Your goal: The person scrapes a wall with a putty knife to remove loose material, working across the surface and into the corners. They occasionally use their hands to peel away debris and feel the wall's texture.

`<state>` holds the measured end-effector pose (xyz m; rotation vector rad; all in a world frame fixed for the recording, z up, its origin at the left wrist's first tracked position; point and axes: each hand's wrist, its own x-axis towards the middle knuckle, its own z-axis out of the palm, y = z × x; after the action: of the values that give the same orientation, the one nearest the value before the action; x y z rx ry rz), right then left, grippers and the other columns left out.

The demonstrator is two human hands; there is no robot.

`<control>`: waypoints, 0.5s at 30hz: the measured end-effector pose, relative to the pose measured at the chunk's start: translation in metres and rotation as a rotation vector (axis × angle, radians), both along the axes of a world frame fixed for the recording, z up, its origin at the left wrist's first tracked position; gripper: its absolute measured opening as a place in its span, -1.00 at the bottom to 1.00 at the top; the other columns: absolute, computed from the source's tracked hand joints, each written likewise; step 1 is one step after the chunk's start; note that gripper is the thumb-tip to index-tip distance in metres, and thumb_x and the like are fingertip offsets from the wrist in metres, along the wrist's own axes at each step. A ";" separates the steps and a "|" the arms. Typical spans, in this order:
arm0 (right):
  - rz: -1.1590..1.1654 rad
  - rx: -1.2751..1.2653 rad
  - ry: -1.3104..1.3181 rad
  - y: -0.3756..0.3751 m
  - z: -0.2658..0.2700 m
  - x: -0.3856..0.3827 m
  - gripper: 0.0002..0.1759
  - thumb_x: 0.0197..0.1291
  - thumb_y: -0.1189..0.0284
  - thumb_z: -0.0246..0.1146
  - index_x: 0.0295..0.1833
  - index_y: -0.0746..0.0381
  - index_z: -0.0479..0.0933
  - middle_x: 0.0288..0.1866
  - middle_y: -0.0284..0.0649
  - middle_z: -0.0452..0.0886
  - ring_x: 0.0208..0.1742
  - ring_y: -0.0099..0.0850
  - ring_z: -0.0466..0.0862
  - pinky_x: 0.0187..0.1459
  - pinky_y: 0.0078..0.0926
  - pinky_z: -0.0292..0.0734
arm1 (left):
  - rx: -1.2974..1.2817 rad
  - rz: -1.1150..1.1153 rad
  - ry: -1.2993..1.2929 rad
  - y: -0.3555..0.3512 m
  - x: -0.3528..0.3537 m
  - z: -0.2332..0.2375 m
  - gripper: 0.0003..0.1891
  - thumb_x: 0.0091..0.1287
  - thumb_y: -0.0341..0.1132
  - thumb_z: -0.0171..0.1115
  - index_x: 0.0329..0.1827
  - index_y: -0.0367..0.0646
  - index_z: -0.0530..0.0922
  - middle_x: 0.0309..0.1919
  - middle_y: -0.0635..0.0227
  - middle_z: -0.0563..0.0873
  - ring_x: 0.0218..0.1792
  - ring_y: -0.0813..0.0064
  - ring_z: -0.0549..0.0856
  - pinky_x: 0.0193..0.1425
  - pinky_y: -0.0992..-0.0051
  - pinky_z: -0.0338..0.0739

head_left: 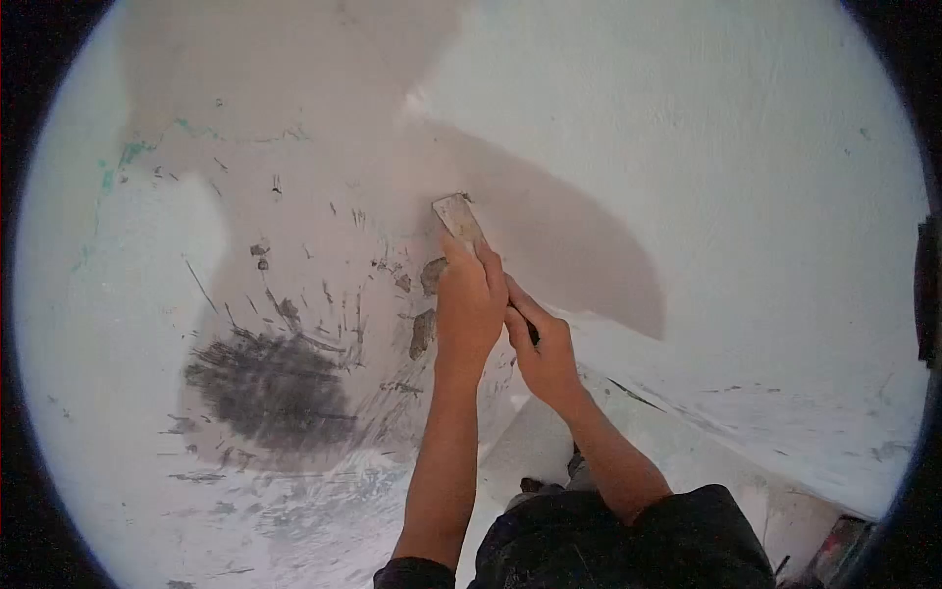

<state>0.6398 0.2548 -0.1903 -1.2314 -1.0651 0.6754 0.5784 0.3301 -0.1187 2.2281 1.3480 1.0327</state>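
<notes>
Both of my hands are on a scraper [454, 215], its flat, light, stained blade lying against a whitish wall [765, 196]. My left hand [469, 306] is closed over the upper part of the tool, with the fingers pressing near the blade. Lower down and to the right, my right hand [542, 351] is wrapped round the dark handle, which shows only in part. Brown chipped spots [422, 332] mark the wall just left of my left hand. What lies under the blade's edge is hidden.
A large blackened patch [280, 388] with streaks and scratches is on the wall at lower left. Green traces [132, 152] run along the upper left. Shadows cross the surface. At the lower right corner stands a dark object [842, 552] I cannot make out.
</notes>
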 end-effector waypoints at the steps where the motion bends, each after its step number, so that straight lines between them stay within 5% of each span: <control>1: -0.003 -0.003 0.003 0.000 -0.002 -0.004 -0.51 0.42 0.44 0.09 0.43 0.23 0.32 -0.16 0.04 0.70 -0.53 -0.50 0.51 -0.40 -0.55 0.45 | -0.088 0.005 -0.043 -0.001 0.001 0.002 -0.59 0.49 -0.24 -0.11 0.11 -0.51 0.19 -0.50 -0.23 0.61 -0.41 -0.21 0.66 -0.36 0.02 0.50; 4: -0.148 0.064 -0.160 0.002 -0.008 -0.019 -0.51 0.41 0.45 0.09 0.43 0.21 0.32 -0.19 0.03 0.69 -0.53 -0.51 0.51 -0.40 -0.55 0.44 | -0.125 -0.016 -0.043 0.000 -0.006 0.001 -0.59 0.49 -0.23 -0.10 0.10 -0.52 0.21 -0.51 -0.23 0.61 -0.42 -0.19 0.66 -0.37 0.04 0.51; 10: 0.000 0.132 0.005 0.004 -0.001 -0.013 -0.50 0.40 0.48 0.10 0.43 0.21 0.33 -0.15 0.05 0.70 -0.51 -0.55 0.52 -0.38 -0.58 0.46 | -0.155 -0.006 -0.011 0.001 -0.014 0.003 -0.59 0.50 -0.23 -0.09 0.10 -0.52 0.23 -0.54 -0.19 0.61 -0.42 -0.15 0.66 -0.38 0.06 0.51; 15: -0.075 0.040 0.061 0.001 -0.001 -0.020 -0.49 0.40 0.50 0.10 0.44 0.22 0.31 0.07 0.02 0.66 -0.42 -0.53 0.57 -0.30 -0.55 0.50 | -0.158 -0.103 -0.040 -0.001 -0.009 0.011 -0.54 0.49 -0.21 -0.08 0.13 -0.56 0.23 -0.54 -0.19 0.61 -0.43 -0.15 0.67 -0.36 0.05 0.51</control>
<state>0.6202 0.2558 -0.1913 -1.2029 -0.9734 0.6270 0.5698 0.3288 -0.1080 2.1253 1.2386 0.8982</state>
